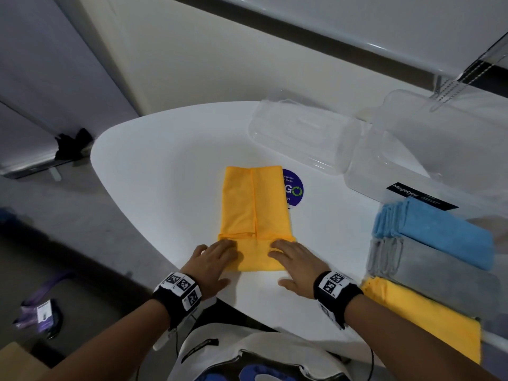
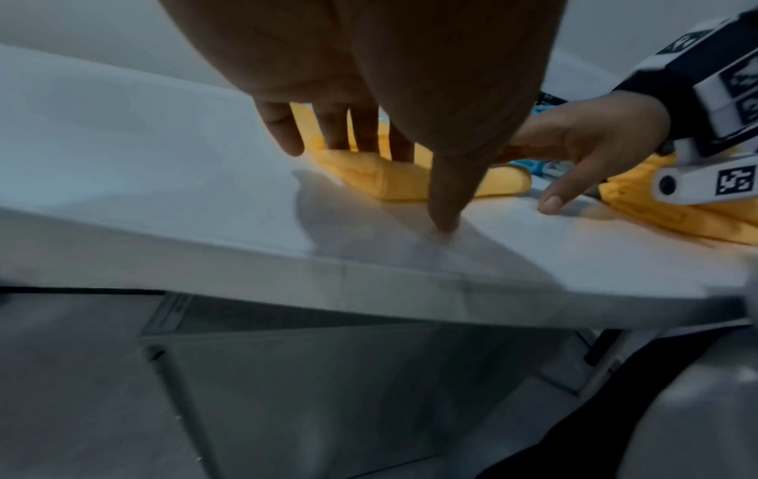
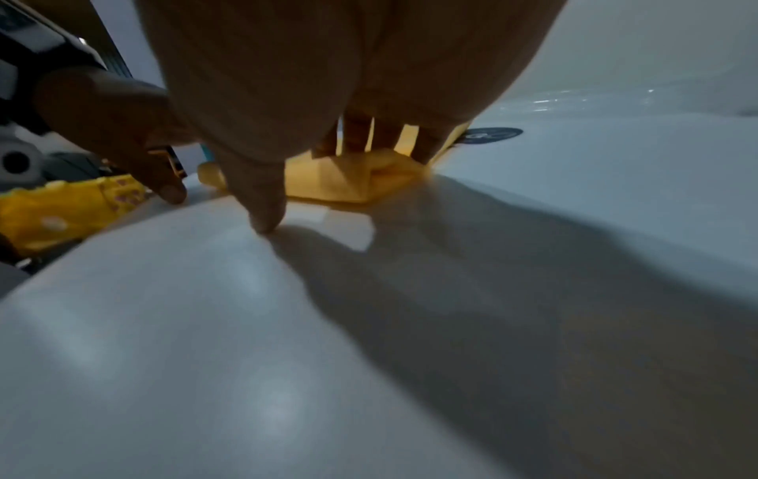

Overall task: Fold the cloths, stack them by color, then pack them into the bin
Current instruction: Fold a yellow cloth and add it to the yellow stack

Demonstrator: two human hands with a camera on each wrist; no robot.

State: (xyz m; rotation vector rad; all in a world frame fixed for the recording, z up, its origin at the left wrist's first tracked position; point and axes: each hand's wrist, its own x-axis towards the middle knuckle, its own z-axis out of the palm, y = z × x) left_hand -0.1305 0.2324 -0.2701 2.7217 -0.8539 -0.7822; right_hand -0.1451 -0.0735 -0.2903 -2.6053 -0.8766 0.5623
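Cloth: yellow cloth (image 1: pixel 254 215) on desk (image 1: pixel 165 166), extending ahead of hands.
Hands: left hand (image 1: pixel 217 261) and right hand (image 1: pixel 295 261) flat, fingers straight, pressing its near fold.
Stacks: blue (image 1: pixel 439 229), grey (image 1: pixel 439 268), yellow (image 1: pixel 428 312), right of right hand.

Yellow cloth (image 1: pixel 254 213) on white table (image 1: pixel 165 160); blue stack (image 1: pixel 439 229), grey stack (image 1: pixel 439 270), yellow stack (image 1: pixel 428 312)

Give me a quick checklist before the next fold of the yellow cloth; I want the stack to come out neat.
1. Both hands flat on the yellow cloth, left hand and right hand: ok.
2. Near end folded over: ok.
3. Long edges aligned: cannot tell.
4. Yellow stack ready beside the grey stack and blue stack: ok.
5. Clear bin open: ok.
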